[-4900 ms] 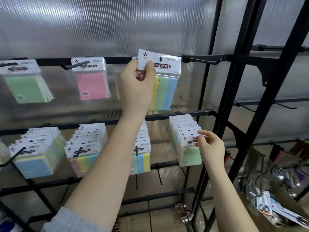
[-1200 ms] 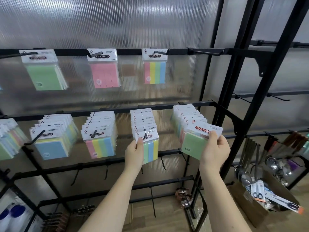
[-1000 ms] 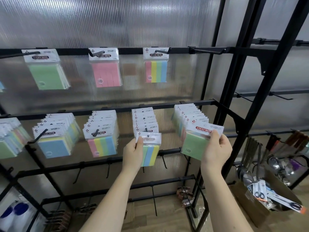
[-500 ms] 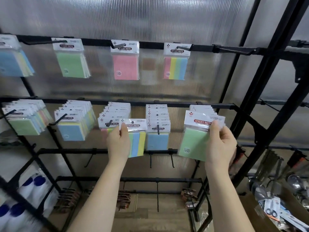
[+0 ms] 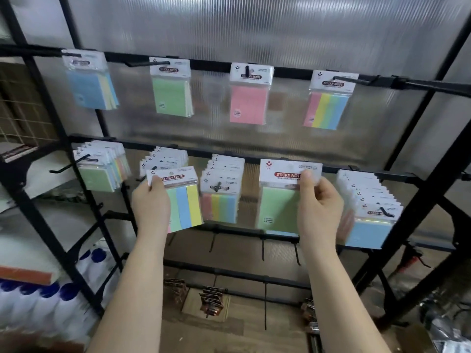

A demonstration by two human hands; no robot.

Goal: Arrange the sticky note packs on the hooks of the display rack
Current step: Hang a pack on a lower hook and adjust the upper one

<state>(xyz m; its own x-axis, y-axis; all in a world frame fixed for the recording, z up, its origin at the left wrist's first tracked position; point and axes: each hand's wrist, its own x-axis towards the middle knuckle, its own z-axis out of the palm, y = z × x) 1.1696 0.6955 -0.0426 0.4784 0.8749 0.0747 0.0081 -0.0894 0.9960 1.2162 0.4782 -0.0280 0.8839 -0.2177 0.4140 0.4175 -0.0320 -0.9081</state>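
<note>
Left to right: our left hand pinches the white header card of a striped green, blue and yellow sticky note pack, held in front of the black metal display rack's middle rail. Our right hand grips a plain green sticky note pack by its card, beside a full hook.

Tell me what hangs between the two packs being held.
In the head view, a stack of striped packs hangs on a hook between the striped pack in the left hand and the green pack in the right hand.
</note>
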